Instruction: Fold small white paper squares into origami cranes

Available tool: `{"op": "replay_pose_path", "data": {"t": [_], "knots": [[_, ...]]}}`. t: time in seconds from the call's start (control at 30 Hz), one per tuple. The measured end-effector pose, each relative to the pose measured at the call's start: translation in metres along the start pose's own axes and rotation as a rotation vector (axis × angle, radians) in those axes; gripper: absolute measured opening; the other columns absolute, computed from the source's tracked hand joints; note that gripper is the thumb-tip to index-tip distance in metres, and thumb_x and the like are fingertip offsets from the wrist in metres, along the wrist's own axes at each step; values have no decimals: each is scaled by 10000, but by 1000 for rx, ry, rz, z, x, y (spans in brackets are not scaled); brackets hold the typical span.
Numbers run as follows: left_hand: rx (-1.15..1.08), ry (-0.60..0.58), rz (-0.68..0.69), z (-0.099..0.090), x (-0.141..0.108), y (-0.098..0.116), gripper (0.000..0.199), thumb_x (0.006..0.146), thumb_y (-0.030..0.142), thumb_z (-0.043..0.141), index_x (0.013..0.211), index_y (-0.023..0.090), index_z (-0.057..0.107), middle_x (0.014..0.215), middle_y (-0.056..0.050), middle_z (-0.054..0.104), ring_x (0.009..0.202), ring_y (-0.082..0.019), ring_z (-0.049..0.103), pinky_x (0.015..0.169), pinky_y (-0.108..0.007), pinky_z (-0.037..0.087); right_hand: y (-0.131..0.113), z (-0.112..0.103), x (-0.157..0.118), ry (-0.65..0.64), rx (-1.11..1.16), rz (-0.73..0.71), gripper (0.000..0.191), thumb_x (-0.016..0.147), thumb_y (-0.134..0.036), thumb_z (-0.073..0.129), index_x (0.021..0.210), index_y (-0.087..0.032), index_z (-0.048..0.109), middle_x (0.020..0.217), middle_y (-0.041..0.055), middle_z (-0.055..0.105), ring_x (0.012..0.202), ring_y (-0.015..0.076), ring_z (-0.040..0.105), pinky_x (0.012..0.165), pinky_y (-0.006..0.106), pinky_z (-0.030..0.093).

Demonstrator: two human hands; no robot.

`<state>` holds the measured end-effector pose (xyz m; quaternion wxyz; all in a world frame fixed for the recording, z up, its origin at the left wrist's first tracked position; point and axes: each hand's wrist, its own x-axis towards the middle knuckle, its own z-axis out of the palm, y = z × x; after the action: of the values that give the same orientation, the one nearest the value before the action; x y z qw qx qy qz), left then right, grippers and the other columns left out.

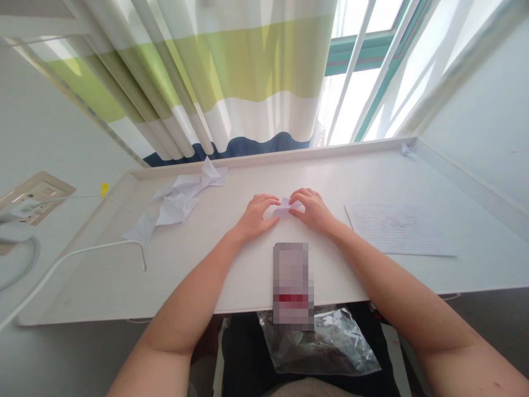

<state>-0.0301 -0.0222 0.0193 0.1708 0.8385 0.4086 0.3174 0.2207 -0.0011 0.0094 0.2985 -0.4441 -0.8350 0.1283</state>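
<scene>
A small folded piece of white paper (283,207) lies between my two hands, over the middle of the desk. My right hand (311,208) has its thumb and fingers on the paper's right part, gripping it. On the other side, my left hand (259,214) curves around the paper's left end with thumb and fingertips apart; whether they touch it I cannot tell. Just in front of my hands is a phone-shaped object (291,275), blurred out by large pixels. Several folded white paper pieces (177,207) form a loose pile to the left.
Lined paper sheets (403,229) lie at the right, and a small folded paper (408,149) sits in the far right corner. White cables (103,245) cross the left side from a wall socket (35,198). A clear plastic bag (330,347) rests on my lap below the desk (243,275).
</scene>
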Motion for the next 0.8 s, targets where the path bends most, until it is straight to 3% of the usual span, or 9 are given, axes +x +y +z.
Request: {"op": "replay_pose_path", "data": {"t": [0.1, 0.2, 0.3, 0.37, 0.43, 0.6, 0.67, 0.8], "knots": [[28, -13, -6, -1, 0, 2, 384, 953, 248, 747, 1333, 270, 696, 1415, -97, 705, 1387, -297, 591, 1251, -553, 459, -3, -3, 0, 8, -32, -25, 47, 988, -225, 730, 994, -272, 729, 1170, 80, 775, 1186, 322, 660, 1082, 518, 477], [128, 0, -27, -4, -1, 4, 463, 961, 318, 754, 1417, 274, 686, 1601, -121, 588, 1536, -335, 479, 1309, -584, 376, -6, -6, 0, 30, -65, -55, 87, 1032, -251, 685, 967, -270, 740, 1104, 82, 794, 1119, 314, 668, 1005, 487, 491], [184, -132, 8, -10, 0, 7, 539, 976, 391, 746, 1497, 290, 657, 1701, -97, 525, 1659, -353, 345, 1374, -623, 220, -7, -7, -1, 22, -19, -70, 94, 1041, -227, 657, 1005, -261, 737, 1051, 72, 822, 1035, 286, 715, 995, 468, 512], [175, -279, 27, -14, 1, 10, 527, 1010, 436, 699, 1517, 303, 647, 1656, -74, 592, 1653, -335, 380, 1387, -638, 157, -4, -7, -2, 17, 20, -59, 118, 1037, -199, 636, 1032, -263, 735, 1057, 63, 839, 1011, 271, 748, 1013, 468, 532], [193, -353, 9, -17, 1, 12, 506, 1029, 478, 665, 1507, 310, 660, 1622, -60, 630, 1638, -329, 408, 1392, -647, 128, 1, -9, -3, 9, 29, -45, 157, 1026, -179, 613, 1039, -274, 737, 1090, 57, 848, 1039, 271, 767, 1026, 478, 552], [356, -326, -85, -17, 0, 13, 524, 995, 565, 694, 1460, 324, 701, 1578, -62, 649, 1611, -385, 393, 1384, -716, 52, 16, -15, -9, -123, -14, -39, 263, 995, -122, 548, 1049, -272, 758, 1208, 46, 845, 1171, 257, 779, 1275, 615, 400], [380, -324, -50, -16, 0, 13, 526, 996, 562, 691, 1449, 296, 712, 1530, -97, 660, 1564, -373, 451, 1396, -687, 78, 17, -18, -11, -148, -39, -25, 383, 970, -70, 494, 1124, -284, 771, 1257, 37, 833, 1253, 249, 755, 1314, 642, 349], [310, -348, 6, -15, -1, 14, 542, 1005, 519, 672, 1471, 243, 702, 1489, -155, 638, 1407, -338, 586, 1322, -563, 371, 6, -19, -14, -160, -50, -83, 515, 896, -66, 561, 1309, -304, 756, 1433, 39, 769, 1454, 269, 640, 1349, 644, 302]]}}
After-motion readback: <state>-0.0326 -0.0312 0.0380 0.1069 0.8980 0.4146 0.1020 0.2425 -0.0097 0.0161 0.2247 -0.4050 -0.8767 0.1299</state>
